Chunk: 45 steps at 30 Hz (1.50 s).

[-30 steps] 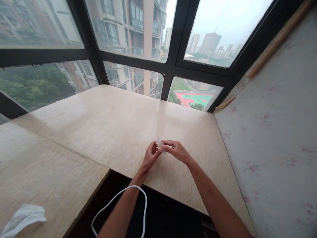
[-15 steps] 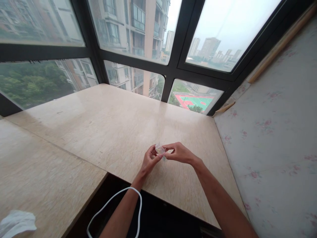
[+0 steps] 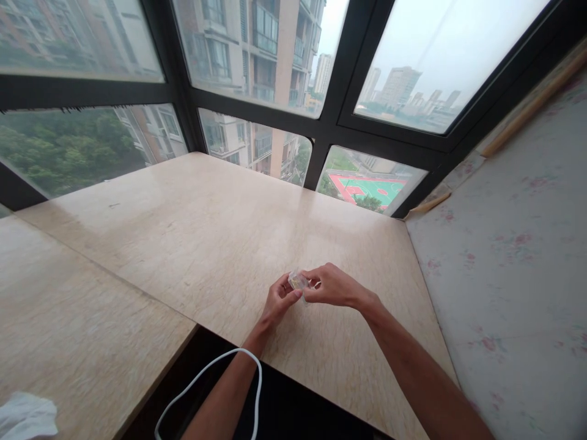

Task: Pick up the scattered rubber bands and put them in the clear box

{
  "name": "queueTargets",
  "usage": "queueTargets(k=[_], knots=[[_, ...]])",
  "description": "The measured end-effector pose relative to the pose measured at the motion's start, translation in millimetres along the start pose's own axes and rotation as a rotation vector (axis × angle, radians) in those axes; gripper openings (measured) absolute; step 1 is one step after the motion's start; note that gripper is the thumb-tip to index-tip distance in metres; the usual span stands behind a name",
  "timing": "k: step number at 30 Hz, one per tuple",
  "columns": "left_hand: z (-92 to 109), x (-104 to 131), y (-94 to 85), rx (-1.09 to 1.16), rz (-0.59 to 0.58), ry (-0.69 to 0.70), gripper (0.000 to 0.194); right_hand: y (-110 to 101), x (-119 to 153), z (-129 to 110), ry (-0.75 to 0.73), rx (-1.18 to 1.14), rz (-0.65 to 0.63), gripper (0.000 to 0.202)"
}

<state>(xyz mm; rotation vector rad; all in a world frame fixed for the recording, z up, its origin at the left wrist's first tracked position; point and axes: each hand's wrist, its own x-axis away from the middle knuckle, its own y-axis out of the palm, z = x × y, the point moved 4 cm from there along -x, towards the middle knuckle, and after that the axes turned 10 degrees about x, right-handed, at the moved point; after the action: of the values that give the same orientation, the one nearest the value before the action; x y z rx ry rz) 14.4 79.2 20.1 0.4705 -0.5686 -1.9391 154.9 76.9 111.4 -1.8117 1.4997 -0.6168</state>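
A small clear plastic box [image 3: 297,280] is held up between my two hands, over the stone sill. Something yellowish shows faintly inside it, too small to make out. My left hand [image 3: 279,299] grips the box from the left, thumb in front and fingers behind. From the right, my right hand [image 3: 330,285] pinches its edge between thumb and fingers. A bit of clear plastic juts out below the right fingertips. Whether the lid stands up or lies closed, I cannot tell.
The beige stone sill [image 3: 183,244] spreads under my hands toward dark-framed windows [image 3: 316,131]. A white cable [image 3: 208,366] loops by my left forearm, over a dark gap. Crumpled white tissue [image 3: 28,417] lies at lower left. The flowered wall [image 3: 513,256] rises at right.
The clear upper part of the box, upright before, now sits lower and flatter. My right fingers have shifted slightly on it. The whole view has turned a little to the left.
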Motion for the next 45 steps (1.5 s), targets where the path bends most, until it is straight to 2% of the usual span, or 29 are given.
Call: queueTargets(k=[3, 10, 13, 17, 20, 24, 28, 32, 35, 38, 42, 44, 45], knots=[[1, 1, 0.7, 0.033, -0.014, 0.008, 0.052, -1, 0, -8, -0.063, 0.008, -0.244, 0.020], [-6, 0, -1.3, 0.198, -0.053, -0.007, 0.050, -13, 4, 0, 0.035, -0.248, -0.312, 0.032], [-6, 0, -1.4, 0.303, -0.055, -0.014, 0.051, -15, 6, 8, 0.075, -0.411, -0.248, 0.039], [-3, 1, -0.4, 0.351, -0.073, -0.027, 0.049, -14, 17, 22, 0.200, -0.557, -0.046, 0.044], [-1, 4, -1.7, 0.353, -0.074, -0.023, 0.048, -7, 37, 38, 0.283, -0.633, 0.050, 0.046], [5, 8, -7.9, 0.356, -0.044, -0.001, 0.048, 3, 76, 65, 0.343, -0.711, 0.088, 0.047], [20, 11, -25.6, 0.377, 0.069, 0.073, 0.045, 4, 119, 95, 0.418, -0.771, 0.153, 0.048], [41, 10, -60.2, 0.349, 0.258, 0.133, 0.042, 1, 157, 120, 0.481, -0.825, 0.225, 0.048], [60, 6, -92.0, 0.200, 0.390, 0.210, 0.040, 1, 180, 136, 0.532, -0.865, 0.288, 0.047], [82, -2, -119.9, -0.100, 0.472, 0.236, 0.049, 2, 195, 149, 0.545, -0.915, 0.352, 0.048], [115, -15, -143.4, -0.686, 0.578, 0.232, 0.069, 5, 202, 160, 0.523, -1.000, 0.390, 0.047], [129, -24, -146.7, -1.038, 0.575, 0.184, 0.074, 6, 202, 162, 0.516, -1.040, 0.390, 0.046], [134, -30, -146.7, -1.208, 0.536, 0.140, 0.074, 7, 201, 163, 0.516, -1.057, 0.392, 0.046]])
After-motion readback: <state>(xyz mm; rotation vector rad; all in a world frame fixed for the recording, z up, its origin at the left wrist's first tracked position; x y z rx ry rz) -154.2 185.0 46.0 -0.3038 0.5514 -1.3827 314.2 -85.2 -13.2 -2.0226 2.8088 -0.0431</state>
